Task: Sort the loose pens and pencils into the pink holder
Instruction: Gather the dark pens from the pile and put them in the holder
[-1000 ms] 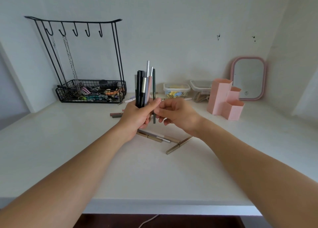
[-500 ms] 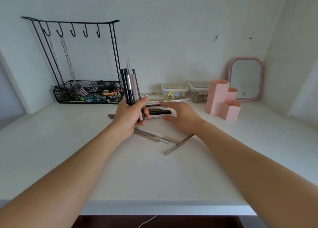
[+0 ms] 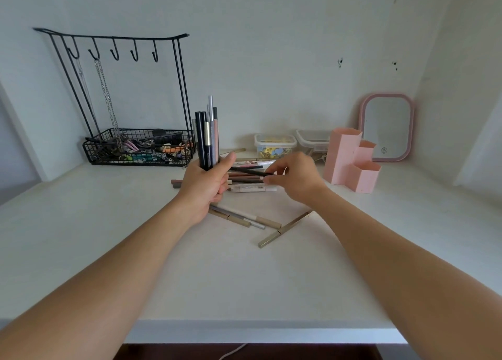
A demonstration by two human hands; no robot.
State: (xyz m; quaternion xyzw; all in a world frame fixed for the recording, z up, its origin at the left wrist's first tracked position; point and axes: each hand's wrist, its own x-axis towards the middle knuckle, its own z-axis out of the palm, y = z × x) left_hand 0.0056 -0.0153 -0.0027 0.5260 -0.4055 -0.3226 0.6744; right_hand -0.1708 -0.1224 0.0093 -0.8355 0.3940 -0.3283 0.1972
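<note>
Your left hand [image 3: 202, 186] was wrapped around an upright bundle of pens [image 3: 207, 139], while your right hand [image 3: 294, 179] pinched the end of a dark pencil [image 3: 248, 171] lying across the loose pile [image 3: 248, 182] on the desk [image 3: 135, 251]. To do this well, you needed to lift that pencil clear, turn it upright and slide it into the bundle — the pink holder [image 3: 350, 160] stood empty-looking just to your right. The white tube [image 3: 252, 188] carried print — too small to read.

Loose pens [image 3: 251, 179] lie mid-desk [image 3: 135, 251], wire basket [image 3: 138, 149] left, holder [image 3: 350, 160] right, mirror [image 3: 387, 126] behind it.
</note>
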